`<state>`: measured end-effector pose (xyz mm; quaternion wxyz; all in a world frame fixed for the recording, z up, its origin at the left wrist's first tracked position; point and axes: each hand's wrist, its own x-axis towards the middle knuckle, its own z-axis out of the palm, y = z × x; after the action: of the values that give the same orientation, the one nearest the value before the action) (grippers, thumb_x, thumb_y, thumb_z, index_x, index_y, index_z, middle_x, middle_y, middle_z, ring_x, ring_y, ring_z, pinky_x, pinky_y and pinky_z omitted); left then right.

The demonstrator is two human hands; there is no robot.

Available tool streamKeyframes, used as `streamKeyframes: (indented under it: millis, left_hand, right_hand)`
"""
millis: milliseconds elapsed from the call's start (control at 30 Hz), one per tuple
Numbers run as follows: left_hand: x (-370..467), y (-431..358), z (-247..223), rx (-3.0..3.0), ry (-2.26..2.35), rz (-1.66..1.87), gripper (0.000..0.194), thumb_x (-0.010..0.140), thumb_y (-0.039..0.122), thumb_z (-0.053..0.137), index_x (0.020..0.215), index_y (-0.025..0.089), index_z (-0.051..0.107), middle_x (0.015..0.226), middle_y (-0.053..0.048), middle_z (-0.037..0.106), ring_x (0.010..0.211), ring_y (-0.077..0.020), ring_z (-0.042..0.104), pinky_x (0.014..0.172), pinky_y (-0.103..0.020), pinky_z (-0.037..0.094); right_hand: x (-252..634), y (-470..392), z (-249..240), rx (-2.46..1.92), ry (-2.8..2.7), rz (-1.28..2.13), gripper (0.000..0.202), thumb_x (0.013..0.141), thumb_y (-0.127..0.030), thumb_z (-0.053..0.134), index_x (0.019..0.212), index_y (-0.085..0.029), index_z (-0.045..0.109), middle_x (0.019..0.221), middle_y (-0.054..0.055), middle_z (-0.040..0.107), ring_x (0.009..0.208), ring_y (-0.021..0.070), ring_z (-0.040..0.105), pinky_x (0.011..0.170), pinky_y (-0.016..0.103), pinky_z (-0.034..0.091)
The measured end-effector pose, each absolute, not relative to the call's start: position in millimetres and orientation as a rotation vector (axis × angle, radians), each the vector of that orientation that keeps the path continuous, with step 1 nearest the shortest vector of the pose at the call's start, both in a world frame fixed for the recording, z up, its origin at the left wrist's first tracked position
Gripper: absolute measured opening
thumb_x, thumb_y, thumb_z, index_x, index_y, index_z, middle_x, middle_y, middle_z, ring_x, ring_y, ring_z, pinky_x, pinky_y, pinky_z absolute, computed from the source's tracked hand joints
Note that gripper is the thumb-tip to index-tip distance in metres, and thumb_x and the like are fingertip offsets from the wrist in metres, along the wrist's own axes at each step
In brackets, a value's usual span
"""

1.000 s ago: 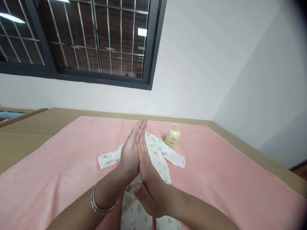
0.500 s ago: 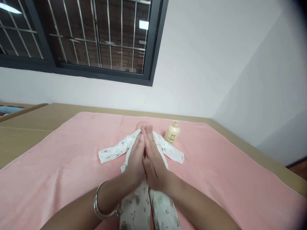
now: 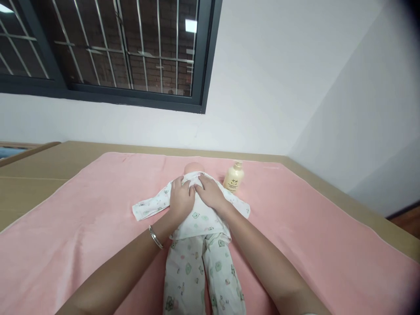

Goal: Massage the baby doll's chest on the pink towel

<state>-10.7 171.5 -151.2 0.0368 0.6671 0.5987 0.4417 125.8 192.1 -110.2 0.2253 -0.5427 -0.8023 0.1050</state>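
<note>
A doll-like figure in a white patterned top (image 3: 200, 222) and matching trousers (image 3: 186, 271) lies on a pink cloth (image 3: 108, 197), its rounded head (image 3: 194, 167) at the far end. My left hand (image 3: 181, 199), with a silver bangle at the wrist, rests on the left side of the chest, fingers spread. On the right side of the chest lies my right hand (image 3: 210, 191), its fingers apart too. The thumbs come close together near the middle. Just right of the figure's shoulder is a pale yellow bottle (image 3: 234, 177).
Beneath the cloth is a tan surface (image 3: 36, 183) that reaches a white wall (image 3: 256, 87). A dark-framed window (image 3: 201, 57) with metal bars is at the upper left. Something blue shows at the far left edge.
My hands were pressed palm to palm above the figure. They have parted and come down flat on the chest of the top. The view has shifted slightly.
</note>
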Motion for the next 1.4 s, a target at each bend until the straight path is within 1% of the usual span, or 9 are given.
streamKeyframes:
  millis: [233,467,567,700,900,1100,1200,1300,1400]
  left_hand:
    - [-20,181,-139,2.159,1.784,1.046,0.045,0.093,0.026,0.042,0.129,0.005,0.059,0.133,-0.019,0.061,0.13,-0.0313,0.051,0.113,-0.045,0.037]
    - [-33,194,-135,2.106,1.729,0.897,0.049,0.097,0.036,0.037,0.133,0.009,0.057,0.146,-0.017,0.054,0.138,-0.028,0.047,0.116,-0.042,0.034]
    - [-25,189,-139,2.181,1.796,0.913,0.049,0.098,0.029,0.034,0.134,0.004,0.055,0.143,-0.021,0.054,0.138,-0.0284,0.047,0.117,-0.042,0.032]
    - [-12,177,-144,2.227,1.879,1.013,0.046,0.096,0.024,0.037,0.133,0.005,0.056,0.14,-0.022,0.057,0.136,-0.031,0.048,0.115,-0.047,0.033]
    - [-14,178,-149,1.939,1.695,1.374,0.043,0.1,0.027,0.029,0.111,0.011,0.067,0.121,-0.016,0.069,0.119,-0.0262,0.061,0.11,-0.043,0.041]
    - [-17,178,-154,1.754,1.557,1.616,0.051,0.103,0.034,0.021,0.102,0.015,0.068,0.11,-0.013,0.072,0.112,-0.0242,0.064,0.105,-0.04,0.045]
    - [-15,175,-153,1.816,1.54,1.624,0.051,0.103,0.034,0.02,0.102,0.015,0.068,0.111,-0.014,0.071,0.114,-0.0254,0.063,0.104,-0.042,0.045]
    - [-16,175,-154,1.81,1.556,1.623,0.05,0.103,0.034,0.021,0.101,0.015,0.067,0.11,-0.014,0.071,0.111,-0.0249,0.063,0.103,-0.043,0.046]
    - [-16,177,-155,1.865,1.596,1.551,0.048,0.102,0.03,0.023,0.104,0.014,0.067,0.115,-0.014,0.07,0.112,-0.0243,0.063,0.105,-0.043,0.045]
  right_hand:
    - [126,192,-108,-1.686,-2.163,0.279,0.066,0.1,-0.048,0.038,0.148,-0.003,0.04,0.156,0.022,0.036,0.147,0.0311,0.029,0.119,0.041,0.021]
    - [116,168,-99,-1.569,-2.242,0.216,0.045,0.103,-0.042,0.035,0.121,-0.012,0.063,0.127,0.018,0.065,0.123,0.0294,0.057,0.106,0.041,0.039]
    - [116,172,-101,-1.392,-2.312,0.25,0.045,0.104,-0.039,0.032,0.132,-0.014,0.058,0.142,0.015,0.055,0.138,0.0253,0.045,0.115,0.039,0.03]
    - [125,191,-106,-1.492,-2.293,0.337,0.052,0.105,-0.04,0.028,0.147,-0.014,0.045,0.157,0.013,0.037,0.149,0.0274,0.026,0.12,0.047,0.019]
    - [113,171,-107,-1.641,-2.333,0.137,0.053,0.101,-0.028,0.032,0.149,-0.007,0.04,0.156,0.021,0.036,0.146,0.0335,0.029,0.118,0.054,0.022]
    - [120,177,-102,-1.254,-2.53,0.227,0.047,0.103,-0.034,0.034,0.148,-0.027,0.044,0.159,0.004,0.035,0.15,0.0254,0.023,0.122,0.052,0.015]
    - [127,184,-101,-1.508,-2.373,0.257,0.053,0.104,-0.041,0.032,0.148,-0.015,0.045,0.156,0.013,0.038,0.147,0.0284,0.03,0.12,0.049,0.022]
    - [118,170,-102,-1.7,-2.291,0.128,0.055,0.103,-0.034,0.033,0.148,-0.005,0.042,0.152,0.023,0.041,0.145,0.0335,0.033,0.118,0.051,0.024]
    - [107,155,-103,-1.476,-2.465,0.063,0.052,0.098,-0.023,0.04,0.148,-0.009,0.043,0.154,0.019,0.041,0.146,0.0318,0.031,0.12,0.048,0.021]
